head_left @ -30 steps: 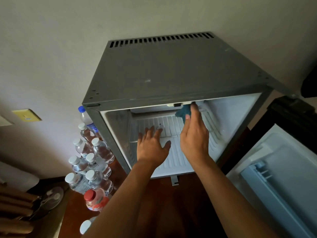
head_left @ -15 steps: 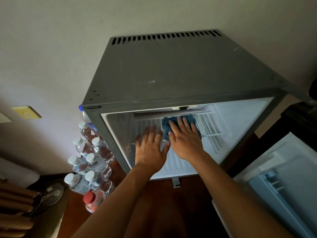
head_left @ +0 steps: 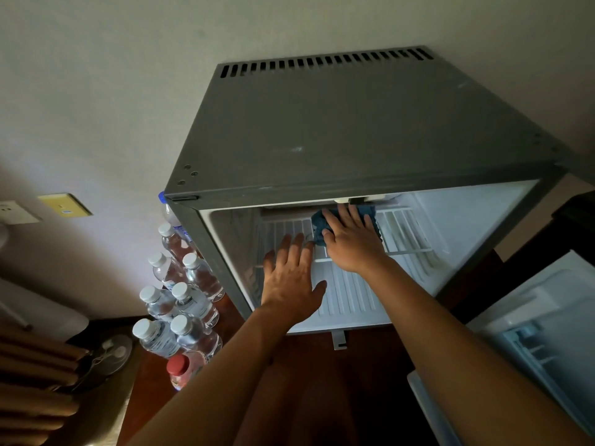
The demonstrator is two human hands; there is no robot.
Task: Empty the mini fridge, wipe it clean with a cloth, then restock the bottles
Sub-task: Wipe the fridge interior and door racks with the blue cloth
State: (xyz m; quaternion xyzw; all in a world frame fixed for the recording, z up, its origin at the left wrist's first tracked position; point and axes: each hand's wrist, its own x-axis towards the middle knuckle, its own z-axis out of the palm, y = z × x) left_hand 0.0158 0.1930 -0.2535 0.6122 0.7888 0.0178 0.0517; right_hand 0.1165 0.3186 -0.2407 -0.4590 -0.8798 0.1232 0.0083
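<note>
At nine o'clock of the mini fridge (head_left: 354, 130), seven white-capped water bottles (head_left: 180, 294) stand clustered on the floor, plus one blue-capped bottle (head_left: 167, 209) behind and one red-capped bottle (head_left: 180, 370) in front. Left hand (head_left: 289, 281), fingers straight and spread, rests flat on the white shelf (head_left: 351, 294). Right hand (head_left: 352, 244) presses one blue cloth (head_left: 318, 225), fingers flat and splayed on top, cloth showing at ten and two o'clock. Door (head_left: 547, 333) hangs open at three.

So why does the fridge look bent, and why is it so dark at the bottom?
Head view: the wide-angle lens splays the mini fridge outward. Its white interior is the brightest area, around the right hand pressing the blue cloth; the bottles and wooden floor sit in dim shadow.
</note>
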